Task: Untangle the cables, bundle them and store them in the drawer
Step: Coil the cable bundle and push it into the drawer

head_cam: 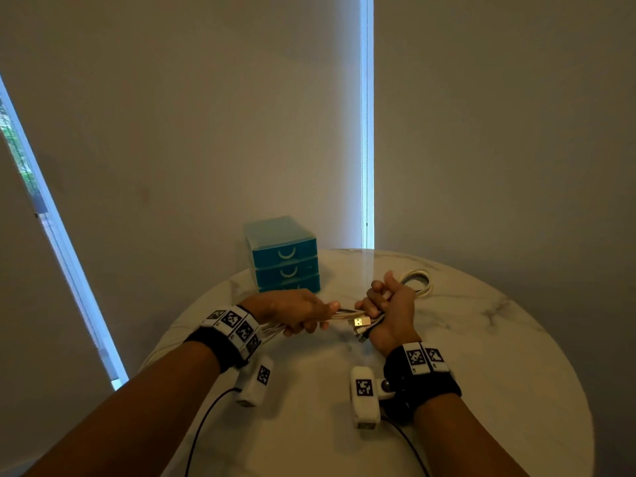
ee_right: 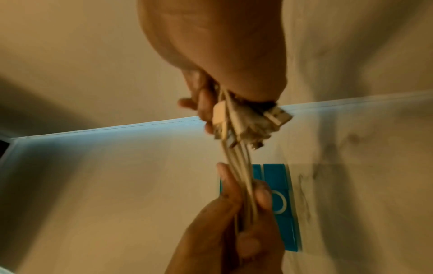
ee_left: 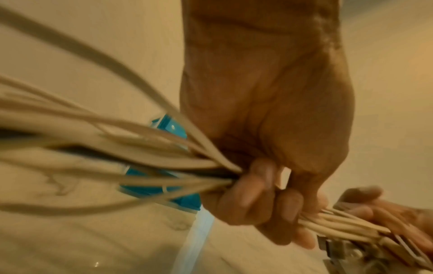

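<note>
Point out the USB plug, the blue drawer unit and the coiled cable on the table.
USB plug (head_cam: 362,321): head view, metal shell.
Blue drawer unit (head_cam: 285,253): head view, top drawer front.
Coiled cable (head_cam: 420,278): head view, coil's far loop.

Both forearms are bare; each wrist wears a black band (head_cam: 220,342) topped with white blocks printed with black-and-white square markers (head_cam: 425,359); a small white camera unit (head_cam: 364,390) bearing one such marker hangs from each band; a thin black cable (head_cam: 203,428) trails from each unit.
</note>
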### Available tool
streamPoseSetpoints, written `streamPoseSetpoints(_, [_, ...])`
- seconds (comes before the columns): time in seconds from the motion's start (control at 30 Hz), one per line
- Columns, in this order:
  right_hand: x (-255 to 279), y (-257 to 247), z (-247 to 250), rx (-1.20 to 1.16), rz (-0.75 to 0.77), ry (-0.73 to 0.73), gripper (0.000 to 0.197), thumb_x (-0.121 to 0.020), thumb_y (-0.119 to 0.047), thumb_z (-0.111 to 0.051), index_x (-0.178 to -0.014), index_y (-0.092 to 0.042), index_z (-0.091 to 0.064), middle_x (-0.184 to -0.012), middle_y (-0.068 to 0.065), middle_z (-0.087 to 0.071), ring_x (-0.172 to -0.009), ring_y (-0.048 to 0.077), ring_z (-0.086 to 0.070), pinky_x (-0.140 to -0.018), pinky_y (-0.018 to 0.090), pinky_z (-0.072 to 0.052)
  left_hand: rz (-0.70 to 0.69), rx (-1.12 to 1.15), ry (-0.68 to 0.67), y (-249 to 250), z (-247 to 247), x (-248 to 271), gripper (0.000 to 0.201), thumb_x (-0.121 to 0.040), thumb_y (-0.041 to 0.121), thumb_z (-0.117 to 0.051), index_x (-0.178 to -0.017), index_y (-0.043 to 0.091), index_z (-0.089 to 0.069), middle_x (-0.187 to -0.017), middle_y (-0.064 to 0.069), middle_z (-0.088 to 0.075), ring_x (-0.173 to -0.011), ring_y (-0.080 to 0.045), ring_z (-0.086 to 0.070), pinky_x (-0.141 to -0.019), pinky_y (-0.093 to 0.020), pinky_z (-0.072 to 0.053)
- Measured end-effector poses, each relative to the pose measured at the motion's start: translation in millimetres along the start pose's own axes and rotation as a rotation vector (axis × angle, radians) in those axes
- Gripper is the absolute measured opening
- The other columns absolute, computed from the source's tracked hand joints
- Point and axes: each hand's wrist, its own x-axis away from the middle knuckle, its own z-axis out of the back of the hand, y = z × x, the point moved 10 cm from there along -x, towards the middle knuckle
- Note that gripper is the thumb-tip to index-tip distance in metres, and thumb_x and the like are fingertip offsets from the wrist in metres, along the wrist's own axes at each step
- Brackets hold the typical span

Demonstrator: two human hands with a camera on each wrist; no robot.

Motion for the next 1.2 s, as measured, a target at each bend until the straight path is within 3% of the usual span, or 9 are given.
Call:
streamPoseSetpoints(0.1, [0.0,-6.8,18.8,0.128,0.036,0.181,0.050,-0.101,-0.037,-0.066,-0.058,-0.022,-0.044,-0.046,-0.004,-0.032,-0.038,0.015,-0.026,-0.050,0.031,-0.037,0.076,-0.206,-0.020,-9.3,-5.4,4.6,0.075,-0.092,0.085,-0.042,-0.093,0.014,-0.065,-0.078,-0.002,-0.059,-0.062,-0.015,-0.053,-0.058,-0.026,-0.051])
streamPoseSetpoints(0.23, [0.2,-36.3,34.2,0.376,0.179,0.369,0.035,-0.102,-0.042,-0.066,-0.084,-0.013,-0.059,-0.056,0.002,-0.051,-0.045,0.020,-0.047,-0.052,0.033,-0.048,0.127,-0.153,-0.056,-24.3,-5.3,18.5,0.077,-0.087,0.090,-0.036,-0.087,0.017,-0.061,-0.076,-0.001,-0.056,-0.060,-0.013,-0.051,-0.063,-0.027,-0.053])
streamPoseSetpoints(0.4, [1.3,-68.0,50.6,0.623,0.303,0.481,0.080,-0.084,-0.078,-0.065,-0.100,0.000,-0.065,-0.088,0.023,-0.074,-0.074,0.037,-0.073,-0.072,0.047,-0.064,0.084,-0.373,0.155,-21.8,26.1,30.9,0.088,-0.093,0.088,-0.020,-0.098,0.022,-0.077,-0.090,0.005,-0.066,-0.080,-0.013,-0.060,-0.085,-0.033,-0.049])
streamPoseSetpoints(0.53, [4.4,-73.1,36.8,0.769,0.386,0.439,0.077,-0.078,-0.085,-0.065,-0.084,-0.008,-0.068,-0.085,0.019,-0.075,-0.081,0.039,-0.074,-0.082,0.057,-0.065,-0.012,-0.447,0.232,-0.8,33.6,36.9,0.089,-0.073,0.106,-0.029,-0.074,0.024,-0.062,-0.073,0.008,-0.061,-0.069,-0.014,-0.057,-0.066,-0.029,-0.042])
streamPoseSetpoints(0.6, [9.2,-79.3,31.6,0.750,0.421,0.443,0.073,-0.079,-0.084,-0.065,-0.082,-0.011,-0.067,-0.084,0.018,-0.075,-0.083,0.040,-0.074,-0.084,0.059,-0.064,0.008,-0.516,0.207,-0.3,30.6,40.3,0.083,-0.076,0.102,-0.037,-0.091,0.027,-0.068,-0.089,0.010,-0.068,-0.080,-0.013,-0.063,-0.070,-0.030,-0.045])
streamPoseSetpoints(0.7, [10.4,-81.3,30.0,0.717,0.456,0.447,0.075,-0.076,-0.085,-0.063,-0.080,-0.011,-0.067,-0.082,0.017,-0.073,-0.084,0.043,-0.074,-0.083,0.060,-0.063,0.041,-0.511,0.126,-3.6,9.9,32.4,0.090,-0.080,0.092,-0.056,-0.142,0.026,-0.056,-0.135,0.005,-0.064,-0.116,-0.016,-0.062,-0.098,-0.034,-0.050])
streamPoseSetpoints(0.8, [10.2,-78.7,28.1,0.695,0.464,0.440,0.068,-0.081,-0.080,-0.065,-0.080,-0.012,-0.066,-0.084,0.019,-0.074,-0.085,0.044,-0.073,-0.081,0.058,-0.063,-0.041,-0.508,0.175,22.0,-11.4,17.3,0.106,-0.074,0.092,-0.066,-0.156,0.029,-0.043,-0.149,0.005,-0.059,-0.135,-0.021,-0.056,-0.114,-0.043,-0.047])
streamPoseSetpoints(1.03, [1.0,-83.0,41.8,0.608,0.403,0.438,0.055,-0.092,-0.061,-0.074,-0.099,-0.008,-0.065,-0.085,0.014,-0.068,-0.072,0.031,-0.067,-0.066,0.040,-0.057,-0.111,-0.429,0.137,48.8,-49.3,-10.5,0.048,-0.104,0.059,-0.058,-0.121,0.015,-0.062,-0.108,-0.004,-0.069,-0.093,-0.020,-0.063,-0.079,-0.036,-0.050])
streamPoseSetpoints(1.2, [0.0,-91.1,64.8,0.538,0.346,0.514,0.051,-0.091,-0.058,-0.077,-0.095,-0.009,-0.064,-0.083,0.017,-0.070,-0.063,0.031,-0.063,-0.061,0.038,-0.053,-0.007,-0.260,0.066,15.2,-33.9,11.9,0.064,-0.100,0.078,-0.039,-0.100,0.020,-0.066,-0.082,0.003,-0.062,-0.067,-0.011,-0.054,-0.063,-0.025,-0.048])
